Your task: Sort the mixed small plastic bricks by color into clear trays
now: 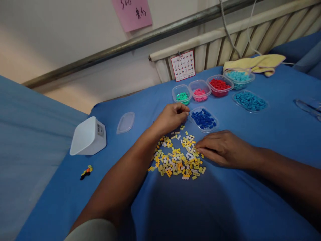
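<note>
A loose pile of small yellow, orange and white building bricks (pixel 175 162) lies on the blue cloth before me. My left hand (pixel 172 117) is beyond the pile, thumb and fingers pinched together beside the left rim of a shallow clear tray. Dark blue bricks (pixel 204 119) fill that tray. Whether the left fingertips grip the rim or a tiny piece is hidden. At the pile's right edge, my right hand (pixel 223 147) has its fingers closed, tips down among the bricks. Anything between those tips is too small to make out.
Clear tubs of green bricks (pixel 182 97), pink bricks (pixel 199 94), red bricks (pixel 220 84) and turquoise bricks (pixel 238 77) line the back. Teal bricks (pixel 250 101) sit right. Leftward are a clear lid (pixel 126 122), white container (pixel 87 137) and a few loose bricks (pixel 87 172).
</note>
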`<action>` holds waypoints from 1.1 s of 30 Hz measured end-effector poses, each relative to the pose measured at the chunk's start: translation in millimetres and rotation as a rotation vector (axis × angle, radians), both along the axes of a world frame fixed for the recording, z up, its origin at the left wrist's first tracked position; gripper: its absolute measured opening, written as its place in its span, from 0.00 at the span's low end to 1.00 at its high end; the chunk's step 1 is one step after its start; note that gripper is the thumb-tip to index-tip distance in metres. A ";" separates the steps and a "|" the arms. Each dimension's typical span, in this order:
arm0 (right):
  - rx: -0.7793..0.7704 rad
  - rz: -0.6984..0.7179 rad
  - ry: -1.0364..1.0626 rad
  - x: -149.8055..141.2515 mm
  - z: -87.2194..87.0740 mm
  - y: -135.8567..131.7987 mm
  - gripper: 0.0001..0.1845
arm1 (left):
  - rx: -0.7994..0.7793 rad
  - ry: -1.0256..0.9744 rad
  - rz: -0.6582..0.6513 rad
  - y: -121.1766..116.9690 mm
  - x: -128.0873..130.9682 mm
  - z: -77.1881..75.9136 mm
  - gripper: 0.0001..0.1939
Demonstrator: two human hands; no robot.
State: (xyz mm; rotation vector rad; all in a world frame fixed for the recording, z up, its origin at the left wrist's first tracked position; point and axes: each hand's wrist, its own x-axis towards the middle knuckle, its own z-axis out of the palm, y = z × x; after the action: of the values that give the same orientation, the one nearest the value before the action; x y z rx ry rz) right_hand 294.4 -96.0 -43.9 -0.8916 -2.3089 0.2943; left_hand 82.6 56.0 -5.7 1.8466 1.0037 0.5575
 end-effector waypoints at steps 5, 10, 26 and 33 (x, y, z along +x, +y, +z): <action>0.014 0.006 0.011 0.2 -1.1 1.1 0.14 | 0.213 0.060 -0.106 20.1 42.2 -8.6 0.09; 0.012 0.015 0.005 -0.3 -2.7 1.3 0.13 | 0.280 0.126 -0.117 24.1 48.6 -13.4 0.10; -0.026 0.023 0.002 1.7 -4.5 -1.6 0.14 | 0.195 0.338 0.174 -1.2 -99.7 27.6 0.11; -0.032 0.027 0.014 2.8 -5.2 -4.0 0.11 | 0.352 0.434 -0.097 -17.3 -115.8 11.2 0.15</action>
State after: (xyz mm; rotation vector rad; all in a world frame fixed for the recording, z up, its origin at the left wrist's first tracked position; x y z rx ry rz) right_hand 297.2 -100.0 -49.1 -0.8725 -2.3110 0.3488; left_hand -33.2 38.8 5.5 2.3845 1.1403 0.2889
